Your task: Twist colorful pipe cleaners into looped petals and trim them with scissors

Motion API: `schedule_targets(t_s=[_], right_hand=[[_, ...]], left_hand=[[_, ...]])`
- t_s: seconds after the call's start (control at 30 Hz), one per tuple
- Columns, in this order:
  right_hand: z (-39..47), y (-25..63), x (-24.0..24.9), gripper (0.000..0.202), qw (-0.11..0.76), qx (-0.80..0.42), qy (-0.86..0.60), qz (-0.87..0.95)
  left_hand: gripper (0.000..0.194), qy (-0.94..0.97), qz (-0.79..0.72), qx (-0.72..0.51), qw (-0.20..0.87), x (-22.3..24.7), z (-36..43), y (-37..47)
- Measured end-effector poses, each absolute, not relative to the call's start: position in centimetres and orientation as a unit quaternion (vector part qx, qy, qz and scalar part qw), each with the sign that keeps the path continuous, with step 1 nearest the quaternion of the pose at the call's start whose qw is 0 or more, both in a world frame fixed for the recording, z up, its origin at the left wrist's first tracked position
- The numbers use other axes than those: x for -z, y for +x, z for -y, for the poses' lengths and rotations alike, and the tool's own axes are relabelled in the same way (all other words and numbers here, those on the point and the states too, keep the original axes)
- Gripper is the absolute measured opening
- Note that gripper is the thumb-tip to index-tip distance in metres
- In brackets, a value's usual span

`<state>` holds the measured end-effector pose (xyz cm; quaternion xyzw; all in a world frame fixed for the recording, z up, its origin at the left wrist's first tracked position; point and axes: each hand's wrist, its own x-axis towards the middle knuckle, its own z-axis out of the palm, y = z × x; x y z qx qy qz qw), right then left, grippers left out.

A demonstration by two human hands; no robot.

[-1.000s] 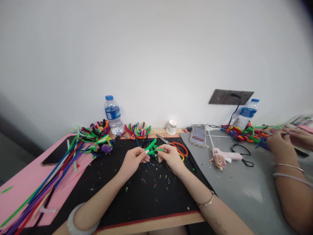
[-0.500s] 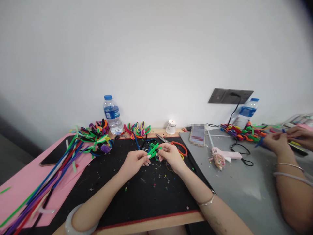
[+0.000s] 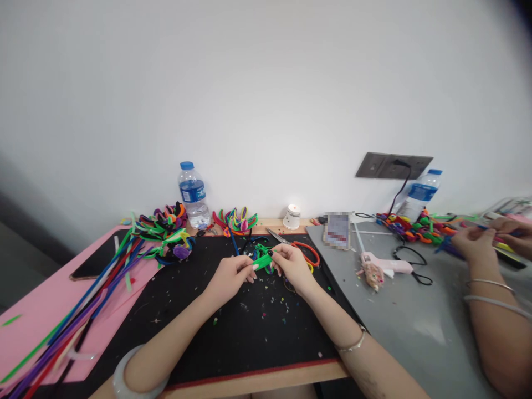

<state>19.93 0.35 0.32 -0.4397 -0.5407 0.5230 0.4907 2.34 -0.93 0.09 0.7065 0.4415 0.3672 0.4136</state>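
Above the black mat point(image 3: 199, 316), I hold a bright green pipe cleaner piece point(image 3: 262, 261) stretched between both hands. My left hand point(image 3: 235, 276) pinches its left end between thumb and fingers. At the other end, my right hand point(image 3: 291, 267) has its thumb and fingertips closed on the green fuzzy strands. Behind the fingers lie more green and blue pipe cleaner bits point(image 3: 261, 246), partly hidden. Orange-handled scissors point(image 3: 305, 250) rest just beyond my right hand, blades pointing to the wall.
Long pipe cleaners point(image 3: 89, 302) and a phone point(image 3: 95, 257) lie on pink sheeting at left. Water bottle point(image 3: 193, 197), white cup point(image 3: 291, 217) and finished colourful bundle point(image 3: 235, 221) line the wall. A pink glue gun point(image 3: 384, 262) is right; beside it, a co-worker's hands point(image 3: 477, 241) work.
The green strands between my hands now look pressed flatter and closer together. My hands stay in nearly the same place; the whole view has shifted slightly.
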Motion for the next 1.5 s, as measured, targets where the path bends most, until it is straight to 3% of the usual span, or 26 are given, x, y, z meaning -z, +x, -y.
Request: schedule_targets(t_s=[0.2,0.6,1.5], right_hand=[[-0.1,19.7,-0.6,0.021,0.511,-0.55,-0.412,0.517],[0.0,19.7,-0.8,0.022,0.531,-0.562,-0.411,0.484],[-0.2,19.7,-0.1,0.023,0.518,-0.582,-0.402,0.481]], left_hand=[[0.021,0.633,-0.44,-0.429,0.471,0.0,0.8,2.6],[0.021,0.595,-0.42,-0.426,0.536,0.6,0.4,2.5],[0.022,0.57,-0.42,-0.477,0.52,-0.5,0.7,2.6]])
